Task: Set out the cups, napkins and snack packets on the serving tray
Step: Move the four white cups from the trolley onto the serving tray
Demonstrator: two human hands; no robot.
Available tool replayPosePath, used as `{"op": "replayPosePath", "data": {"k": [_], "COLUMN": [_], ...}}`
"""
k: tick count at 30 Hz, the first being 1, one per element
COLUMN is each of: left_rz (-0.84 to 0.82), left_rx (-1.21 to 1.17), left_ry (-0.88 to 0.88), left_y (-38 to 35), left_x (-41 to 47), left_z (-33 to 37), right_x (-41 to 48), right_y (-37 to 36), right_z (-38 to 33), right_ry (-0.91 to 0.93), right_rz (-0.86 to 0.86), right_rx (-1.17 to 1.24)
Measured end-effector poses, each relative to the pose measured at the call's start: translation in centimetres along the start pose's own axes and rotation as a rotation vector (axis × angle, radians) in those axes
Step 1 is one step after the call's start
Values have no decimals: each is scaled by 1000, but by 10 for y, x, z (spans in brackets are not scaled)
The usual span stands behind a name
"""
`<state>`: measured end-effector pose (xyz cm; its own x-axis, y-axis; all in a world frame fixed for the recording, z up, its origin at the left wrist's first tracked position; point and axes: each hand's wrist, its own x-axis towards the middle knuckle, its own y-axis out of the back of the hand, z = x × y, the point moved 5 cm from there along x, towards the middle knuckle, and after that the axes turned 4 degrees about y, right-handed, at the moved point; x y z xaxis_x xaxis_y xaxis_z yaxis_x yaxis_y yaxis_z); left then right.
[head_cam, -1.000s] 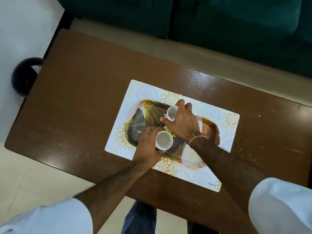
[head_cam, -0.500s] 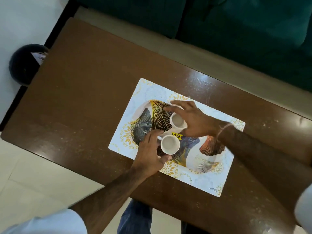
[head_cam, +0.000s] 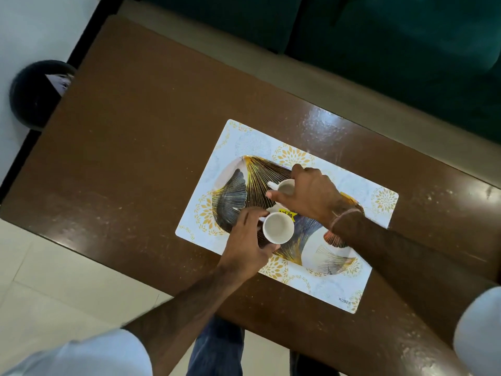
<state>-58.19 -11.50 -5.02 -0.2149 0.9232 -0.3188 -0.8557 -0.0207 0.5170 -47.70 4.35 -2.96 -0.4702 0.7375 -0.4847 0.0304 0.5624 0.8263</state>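
An oval serving tray [head_cam: 238, 185] with a gold and dark leaf pattern lies on a white floral placemat [head_cam: 360, 283] on the brown table. Two small white cups stand on the tray's middle. My left hand [head_cam: 244, 245] grips the near cup [head_cam: 278, 227] from its left side. My right hand [head_cam: 311, 194] curls over the far cup [head_cam: 286, 187], fingers around its rim. A yellow price sticker [head_cam: 288, 214] shows between the cups. No napkins or snack packets are in view.
The brown table [head_cam: 130, 137] stretches to the left of the placemat. A dark green sofa [head_cam: 379, 44] runs along the far side. A black round bin [head_cam: 35, 93] stands on the floor at the table's left corner.
The view has shifted, so the tray sits further right in the frame. Both hands have stayed on their cups, and my right wrist has swung over the tray's right half.
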Motion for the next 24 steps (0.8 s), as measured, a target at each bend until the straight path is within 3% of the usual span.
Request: {"op": "replayPosePath", "data": {"k": [11, 14, 18, 24], "left_rz": [7, 46, 100, 72], "left_rx": [71, 227, 219, 390], "left_ry": [4, -70, -109, -265], "left_y": [0, 10, 25, -17], "left_x": [1, -1, 13, 50], "left_z": [8, 17, 38, 101], "right_x": [1, -6, -19, -54], "right_y": [-5, -1, 9, 20], "right_z": [2, 10, 30, 94], "right_ry": [-9, -36, -34, -84], "right_rz": [3, 31, 106, 172], "right_rx": [71, 125, 275, 407]}}
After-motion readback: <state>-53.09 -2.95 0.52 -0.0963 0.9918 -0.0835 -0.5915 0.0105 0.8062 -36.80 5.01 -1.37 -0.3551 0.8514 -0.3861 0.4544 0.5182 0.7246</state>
